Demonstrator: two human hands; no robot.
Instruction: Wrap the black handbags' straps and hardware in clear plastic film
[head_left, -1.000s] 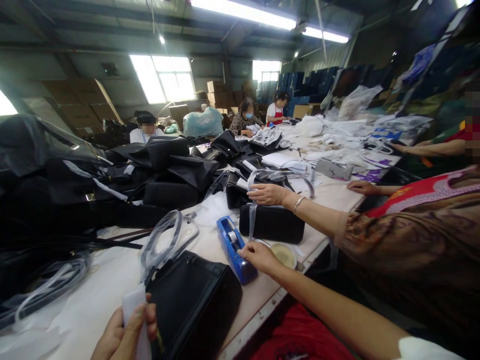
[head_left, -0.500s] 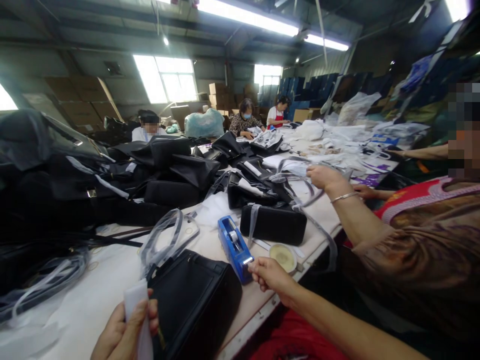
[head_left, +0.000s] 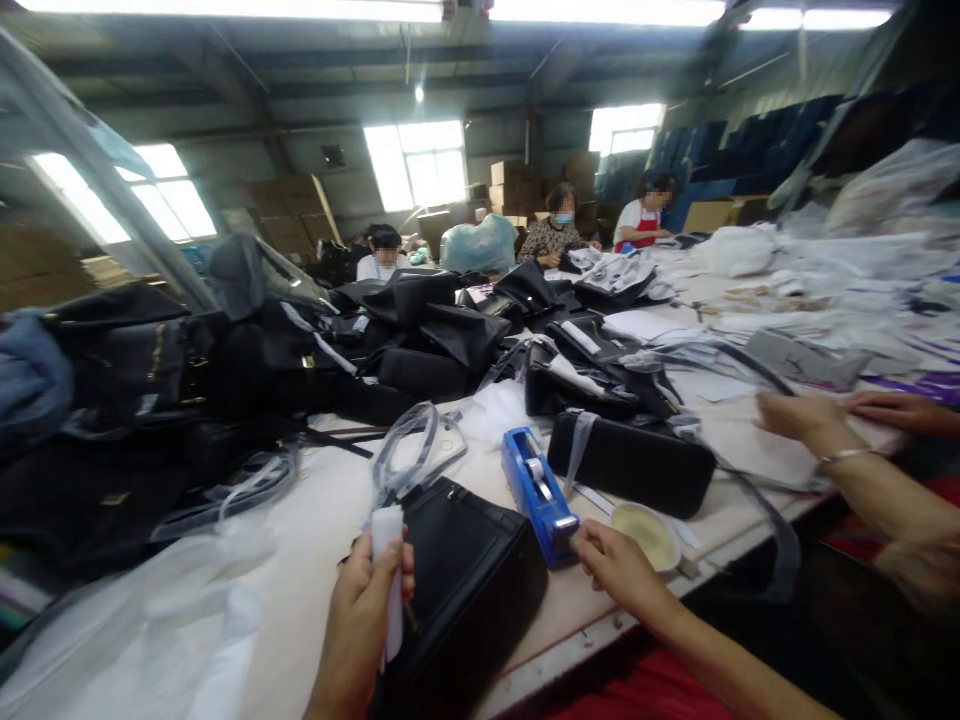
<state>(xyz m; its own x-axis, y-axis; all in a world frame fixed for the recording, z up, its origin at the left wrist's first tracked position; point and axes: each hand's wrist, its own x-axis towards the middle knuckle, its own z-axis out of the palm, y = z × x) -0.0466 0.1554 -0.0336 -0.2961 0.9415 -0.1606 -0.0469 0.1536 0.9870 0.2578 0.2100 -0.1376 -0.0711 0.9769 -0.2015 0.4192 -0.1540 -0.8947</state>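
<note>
My left hand (head_left: 367,590) is closed round a folded white strip (head_left: 387,555) of thin wrapping material, at the left side of a black handbag (head_left: 457,560). The bag lies on the table, its handles (head_left: 409,455) wrapped in clear plastic. To its right stands a blue tape dispenser (head_left: 536,500) with a roll of tape in it. At the dispenser's front cutter my right hand (head_left: 611,565) pinches the tape end; the clear tape itself hardly shows between the fingertips.
A shallow dish (head_left: 646,535) and a black bag with plastic-wrapped strap (head_left: 634,465) lie beyond my right hand. Black bags (head_left: 420,320) are piled behind. A co-worker's hands (head_left: 814,425) hold a strap at the right. Several people sit across the table (head_left: 315,540).
The view has swung left, so everything sits farther right in the picture. Both hands keep their places at the strip and the dispenser. The co-worker's hand has moved nearer the table's edge.
</note>
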